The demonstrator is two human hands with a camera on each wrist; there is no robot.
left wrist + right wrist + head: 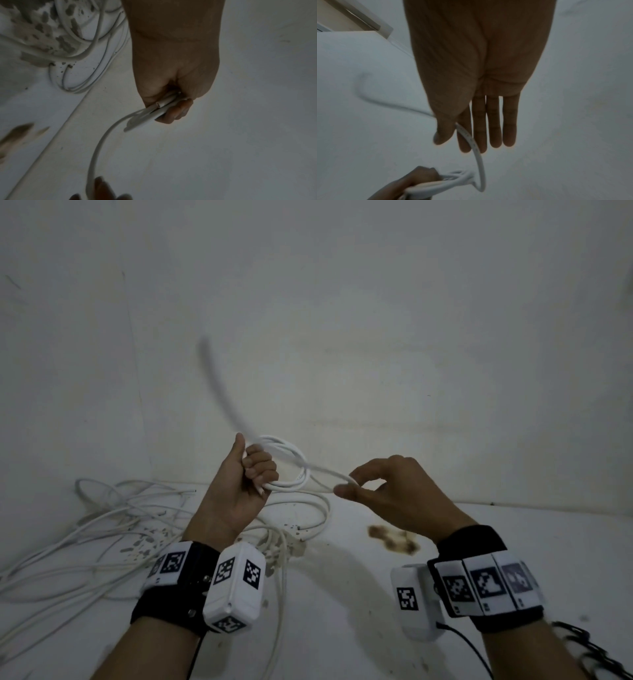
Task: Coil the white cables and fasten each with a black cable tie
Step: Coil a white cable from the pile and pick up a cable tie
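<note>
My left hand [257, 470] is raised above the table, its fingers curled round a small coil of white cable [298, 470]. The left wrist view shows the same coil [154, 112] and a cut end gripped in that hand [171, 108]. From the coil a strand runs to my right hand [349, 484], which pinches it between thumb and forefinger. In the right wrist view the strand [467, 135] passes between thumb and forefinger of my right hand [453, 142]. The free tail [219, 385] arcs up, blurred. Dark blurred strips [582, 645], possibly black cable ties, lie at the lower right.
A tangled heap of loose white cables [102, 525] covers the left of the white table [342, 628], also visible in the left wrist view [77, 40]. A brown stain [394, 539] marks the middle. A white wall [376, 337] rises just behind.
</note>
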